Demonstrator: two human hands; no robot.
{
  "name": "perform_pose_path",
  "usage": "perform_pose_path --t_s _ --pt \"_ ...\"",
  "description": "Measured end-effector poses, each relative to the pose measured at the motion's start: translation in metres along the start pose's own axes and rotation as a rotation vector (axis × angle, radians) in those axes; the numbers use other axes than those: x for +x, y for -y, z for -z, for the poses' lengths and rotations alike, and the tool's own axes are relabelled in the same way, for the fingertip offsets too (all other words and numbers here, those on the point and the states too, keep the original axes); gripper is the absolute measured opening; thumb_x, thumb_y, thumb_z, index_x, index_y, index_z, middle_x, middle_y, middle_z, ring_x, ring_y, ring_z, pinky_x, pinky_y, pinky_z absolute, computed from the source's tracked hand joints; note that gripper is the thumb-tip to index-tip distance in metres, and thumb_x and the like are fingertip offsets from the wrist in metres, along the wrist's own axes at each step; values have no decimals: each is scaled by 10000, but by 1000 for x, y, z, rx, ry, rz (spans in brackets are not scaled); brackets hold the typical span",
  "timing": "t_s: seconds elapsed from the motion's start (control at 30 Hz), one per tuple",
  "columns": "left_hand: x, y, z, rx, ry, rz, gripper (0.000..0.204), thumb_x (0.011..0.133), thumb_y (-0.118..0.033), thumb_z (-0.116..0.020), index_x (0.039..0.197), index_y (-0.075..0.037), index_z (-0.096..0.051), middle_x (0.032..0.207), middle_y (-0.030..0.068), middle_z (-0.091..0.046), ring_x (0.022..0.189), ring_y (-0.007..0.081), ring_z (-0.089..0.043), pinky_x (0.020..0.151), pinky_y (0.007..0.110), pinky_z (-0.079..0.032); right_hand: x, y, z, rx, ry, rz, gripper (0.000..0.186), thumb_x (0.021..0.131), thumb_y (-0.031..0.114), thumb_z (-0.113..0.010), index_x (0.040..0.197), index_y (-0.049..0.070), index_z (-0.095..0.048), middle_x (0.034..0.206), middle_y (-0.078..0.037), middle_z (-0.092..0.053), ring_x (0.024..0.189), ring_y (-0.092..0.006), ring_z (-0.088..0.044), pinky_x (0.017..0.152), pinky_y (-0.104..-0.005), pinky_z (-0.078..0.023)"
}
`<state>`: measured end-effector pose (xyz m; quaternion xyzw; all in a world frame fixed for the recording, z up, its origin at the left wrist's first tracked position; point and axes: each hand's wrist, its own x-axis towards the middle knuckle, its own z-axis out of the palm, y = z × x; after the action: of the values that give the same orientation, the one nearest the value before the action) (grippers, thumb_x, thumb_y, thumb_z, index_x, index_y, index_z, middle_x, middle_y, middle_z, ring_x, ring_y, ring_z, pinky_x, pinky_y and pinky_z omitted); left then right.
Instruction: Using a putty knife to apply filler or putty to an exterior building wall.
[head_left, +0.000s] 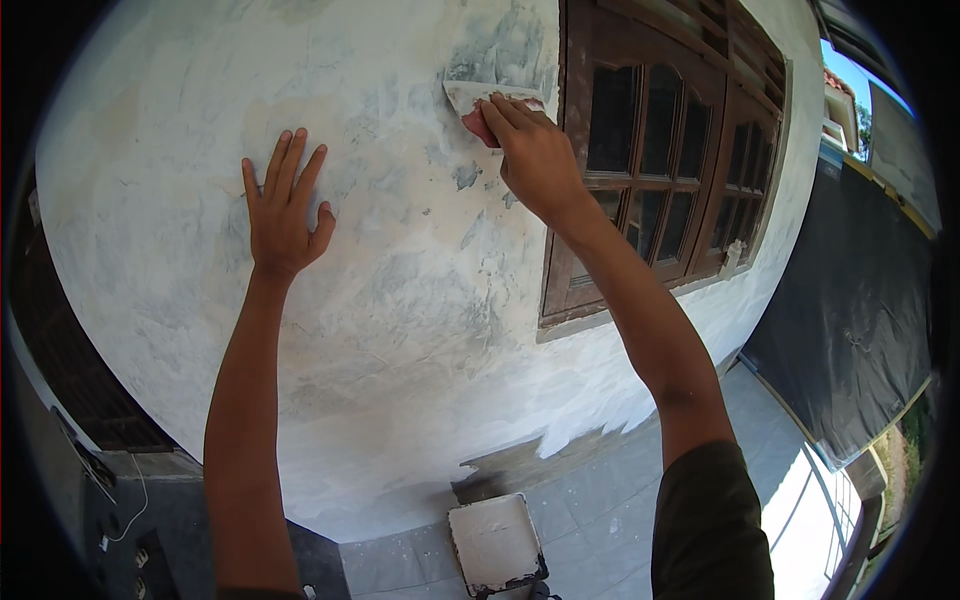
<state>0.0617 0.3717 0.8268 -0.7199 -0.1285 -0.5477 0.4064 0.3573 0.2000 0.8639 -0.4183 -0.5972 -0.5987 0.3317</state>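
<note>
My right hand (pixel 532 155) is closed around a putty knife (pixel 465 97) with a wide pale blade and a reddish grip, most of which my fingers cover. Its blade lies against the wall just left of the window frame, below a grey smeared patch (pixel 505 45). Flat on the wall, with fingers spread, rests my left hand (pixel 285 205), holding nothing. The wall (pixel 390 290) is white and uneven, with grey blotches, small pits and bare spots near the putty knife.
A brown wooden window (pixel 645 165) with dark panes stands beside my right arm. Below, a tray (pixel 495 540) of pale material sits on the tiled floor (pixel 600 500). Black sheeting (pixel 845 300) hangs at the right. A white cable (pixel 140 500) lies at lower left.
</note>
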Motion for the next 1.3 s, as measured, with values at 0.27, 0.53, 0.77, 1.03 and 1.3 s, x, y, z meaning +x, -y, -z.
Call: perform_pose_path --t_s 0.27,0.53,0.77,1.03,1.3 --pt "-3 2 0 4 3 7 712 801 -160 -556 1510 -147 -486 1638 90 -376 1542 275 -302 1225 659 -75 -54 49 53 367 681 -382 437 841 -126 -576 1252 -24 -682 1095 -234 -734 975 -352 -730 904 -407 -565" --pt "-1 1 1 2 8 11 712 792 -170 -572 1500 -148 -499 1640 85 -373 1543 269 -299 1228 657 -77 67 -18 54 295 182 -354 485 792 -122 -560 1247 0 -674 1029 -249 -723 940 -409 -708 840 -459 -568" --pt "2 -1 -3 1 2 8 696 793 -184 -585 1485 -151 -519 1636 81 -381 1543 263 -296 1224 665 -81 3 20 -43 28 -8 -13 555 838 -74 -579 1388 -94 -508 1461 -298 -491 1344 -462 -489 1128 -501 -420" --pt "-3 1 -1 -11 0 17 681 807 -178 -569 1486 -151 -518 1633 86 -384 1540 268 -305 1220 669 -79 -79 76 28 325 416 -52 523 855 -76 -610 1376 -39 -577 1307 -278 -631 1224 -364 -620 1086 -454 -474" --pt "5 -4 2 -30 6 21 666 802 -177 -586 1466 -147 -543 1625 82 -401 1536 259 -315 1222 668 -91 126 -19 38 241 72 -266 447 826 -96 -563 1222 44 -716 924 -229 -722 788 -342 -719 697 -416 -563"
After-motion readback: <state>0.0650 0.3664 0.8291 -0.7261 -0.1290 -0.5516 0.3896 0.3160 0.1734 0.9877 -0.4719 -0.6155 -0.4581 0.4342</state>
